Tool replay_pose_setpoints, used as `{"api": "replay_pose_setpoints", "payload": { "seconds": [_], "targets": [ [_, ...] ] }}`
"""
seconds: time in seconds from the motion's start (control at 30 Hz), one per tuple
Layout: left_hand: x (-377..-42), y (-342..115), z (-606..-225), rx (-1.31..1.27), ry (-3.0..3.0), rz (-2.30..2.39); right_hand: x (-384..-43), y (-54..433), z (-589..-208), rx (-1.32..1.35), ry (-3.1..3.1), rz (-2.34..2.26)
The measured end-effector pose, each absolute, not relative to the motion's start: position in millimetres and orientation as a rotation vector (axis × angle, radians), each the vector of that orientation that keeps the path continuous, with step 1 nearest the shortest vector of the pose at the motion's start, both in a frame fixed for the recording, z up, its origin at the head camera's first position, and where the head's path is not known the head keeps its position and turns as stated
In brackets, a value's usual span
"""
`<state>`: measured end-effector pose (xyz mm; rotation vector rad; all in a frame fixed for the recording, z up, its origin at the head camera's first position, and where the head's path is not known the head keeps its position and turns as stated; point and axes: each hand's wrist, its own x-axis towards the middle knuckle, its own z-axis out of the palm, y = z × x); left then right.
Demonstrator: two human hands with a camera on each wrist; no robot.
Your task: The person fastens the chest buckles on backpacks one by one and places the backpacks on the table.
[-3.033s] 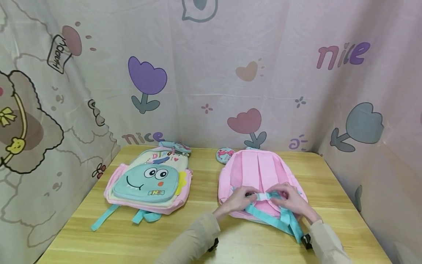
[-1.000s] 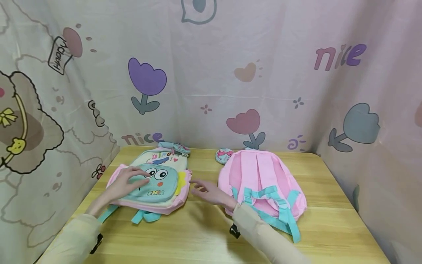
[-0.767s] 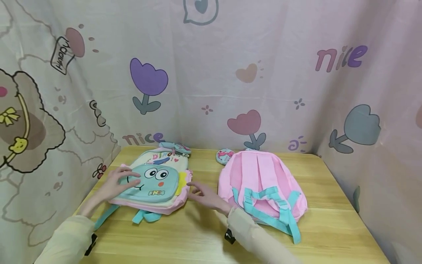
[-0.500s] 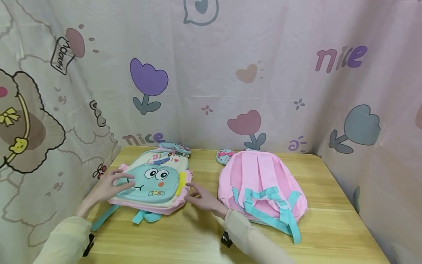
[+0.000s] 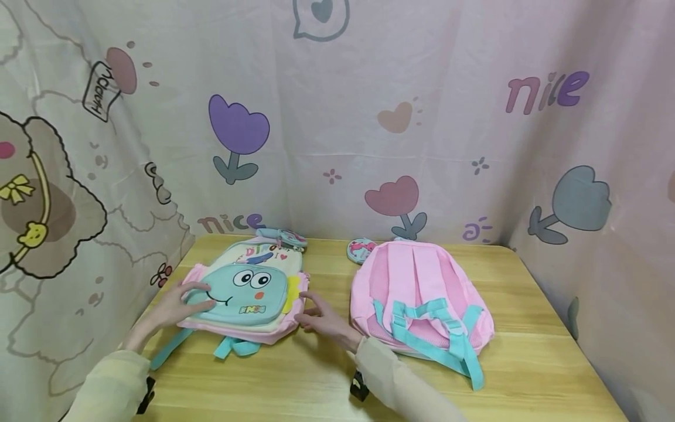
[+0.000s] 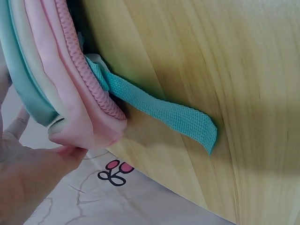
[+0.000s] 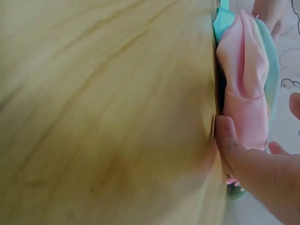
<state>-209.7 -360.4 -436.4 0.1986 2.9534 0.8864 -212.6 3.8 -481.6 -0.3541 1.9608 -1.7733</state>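
Observation:
A child's pink, cream and teal backpack (image 5: pixel 237 328) with a dinosaur-face pocket (image 5: pixel 239 305) lies front side up on the left. My left hand (image 5: pixel 170 306) is at its left edge, fingers spread over the pocket; in the left wrist view the thumb (image 6: pixel 70 157) meets the pink side. On the other side, my right hand (image 5: pixel 329 323) reaches the backpack's right edge. Its thumb (image 7: pixel 227 131) lies against the pink side, close to the tabletop, with the other fingers apart from it. A second pink backpack (image 5: pixel 429 266) lies on the right, straps up.
Teal straps (image 5: pixel 464 357) of the right backpack hang over its near edge. A teal strap end (image 6: pixel 159 110) of the left backpack lies on the wooden table (image 5: pixel 295 392). Small round pouches (image 5: pixel 361 250) sit by both backpacks' tops. A printed curtain (image 5: pixel 327 117) stands behind.
Both hands have let go of the straps of the right backpack and moved left to the dinosaur backpack. Lately the left hand has shifted outward, and the right has come against the side.

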Motion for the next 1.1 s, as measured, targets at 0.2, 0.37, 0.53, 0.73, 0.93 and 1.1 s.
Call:
{"api": "replay_pose_setpoints", "payload": {
  "seconds": [0.2,0.37,0.53,0.73,0.93,1.1],
  "targets": [
    [-205.9,-356.8,-433.1,0.158,2.875,0.921,-213.3,3.3,-484.7,-0.360,1.927,-1.790],
    [-206.1,-351.1,-433.9,0.161,2.871,0.928,-214.6,5.1,-485.9,-0.330,1.925,-1.824],
    [-206.0,-346.1,-436.5,0.172,2.890,0.931,-214.9,6.4,-484.2,-0.273,1.973,-1.844],
    [-204.4,-343.1,-437.3,0.163,2.861,0.957,-216.8,6.3,-484.3,-0.248,2.092,-1.821],
    [-204.0,-339.2,-437.5,0.138,2.800,0.991,-217.6,8.4,-482.0,-0.246,2.159,-1.838],
    [-203.8,-337.9,-435.6,0.116,2.762,1.005,-217.6,9.9,-477.9,-0.226,2.145,-1.865]
  ]
}}
